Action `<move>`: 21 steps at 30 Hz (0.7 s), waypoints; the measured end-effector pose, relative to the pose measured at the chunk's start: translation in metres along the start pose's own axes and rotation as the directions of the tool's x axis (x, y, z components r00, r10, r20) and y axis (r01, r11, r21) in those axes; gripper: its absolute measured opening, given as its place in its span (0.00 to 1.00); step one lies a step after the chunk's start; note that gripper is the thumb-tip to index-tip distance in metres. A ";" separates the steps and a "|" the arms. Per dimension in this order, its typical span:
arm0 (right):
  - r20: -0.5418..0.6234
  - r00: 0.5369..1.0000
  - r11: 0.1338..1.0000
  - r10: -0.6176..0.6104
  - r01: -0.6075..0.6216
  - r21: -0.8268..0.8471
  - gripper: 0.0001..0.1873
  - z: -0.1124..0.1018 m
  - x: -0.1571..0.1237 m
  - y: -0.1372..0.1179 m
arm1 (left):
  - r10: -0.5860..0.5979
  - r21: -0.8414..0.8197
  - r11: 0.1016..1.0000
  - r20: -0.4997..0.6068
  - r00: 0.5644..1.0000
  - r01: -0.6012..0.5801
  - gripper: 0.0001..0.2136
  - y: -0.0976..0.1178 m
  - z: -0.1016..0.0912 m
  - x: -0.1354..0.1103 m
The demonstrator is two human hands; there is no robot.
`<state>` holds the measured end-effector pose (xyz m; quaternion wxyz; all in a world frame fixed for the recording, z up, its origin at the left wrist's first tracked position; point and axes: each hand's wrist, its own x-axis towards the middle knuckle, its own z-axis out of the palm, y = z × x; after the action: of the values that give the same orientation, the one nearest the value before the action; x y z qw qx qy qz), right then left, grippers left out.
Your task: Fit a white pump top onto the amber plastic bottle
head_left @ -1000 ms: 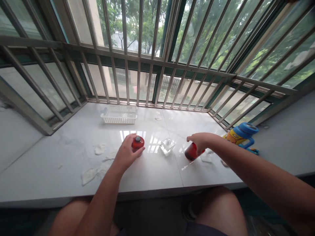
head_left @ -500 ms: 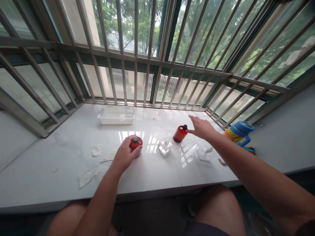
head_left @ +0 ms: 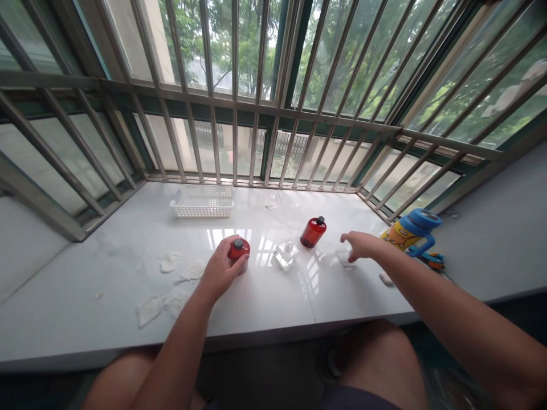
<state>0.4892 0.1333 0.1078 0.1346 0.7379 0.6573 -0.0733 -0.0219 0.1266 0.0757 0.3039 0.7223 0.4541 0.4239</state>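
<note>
My left hand (head_left: 220, 267) grips a red bottle with a dark cap (head_left: 238, 250) from above, its fingers wrapped around the top and much of the body hidden. Farther right, an amber-red bottle with a black cap (head_left: 313, 232) stands upright on the white marble sill (head_left: 265, 302). Between the two bottles sits a clear glass dish (head_left: 286, 254). My right hand (head_left: 361, 246) is open, fingers curled down, holding nothing. It hovers over a small translucent scrap (head_left: 344, 257), right of the amber-red bottle and apart from it.
A white plastic basket (head_left: 202, 202) stands at the back of the sill against steel window bars (head_left: 233, 142). A blue and yellow children's water bottle (head_left: 410, 236) stands at the right. Scraps of white tissue (head_left: 149, 310) lie at the front left.
My right hand has let go of the amber-red bottle, which now stands upright farther back, and has moved right, away from it. My left hand stays on the red bottle.
</note>
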 end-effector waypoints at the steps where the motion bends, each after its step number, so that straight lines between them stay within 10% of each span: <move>1: -0.051 0.999 1.000 -0.011 0.012 0.011 0.42 -0.002 0.002 -0.001 | -0.001 -0.002 1.000 -0.001 1.000 0.001 0.22 0.000 0.000 0.000; 8: -0.374 0.927 0.999 -0.035 0.040 0.004 0.34 -0.023 0.002 -0.027 | 0.011 -0.036 0.999 -0.006 1.000 -0.011 0.21 0.001 0.000 0.001; 13: -0.818 0.559 0.960 -0.132 0.276 0.034 0.16 -0.044 -0.030 -0.081 | 0.004 -0.119 0.993 0.027 1.000 -0.001 0.19 -0.003 0.007 0.001; 15: -0.858 0.487 0.913 -0.166 0.405 0.054 0.12 -0.045 -0.047 -0.111 | 0.011 -0.139 0.990 0.019 1.000 -0.008 0.19 -0.005 0.011 0.001; 17: -0.845 0.503 0.859 -0.180 0.499 0.114 0.10 -0.035 -0.058 -0.143 | 0.015 -0.166 0.986 0.003 1.000 -0.014 0.17 -0.006 0.016 0.001; 21: -0.715 0.684 0.771 -0.147 0.532 0.350 0.17 0.005 -0.053 -0.199 | -0.001 -0.211 0.978 -0.002 1.000 0.000 0.16 -0.008 0.021 -0.001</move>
<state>0.2863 0.1013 0.0977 -0.3291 0.5806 0.7445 -0.0164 -0.0070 0.1281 0.0595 0.3784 0.6856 0.4072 0.4702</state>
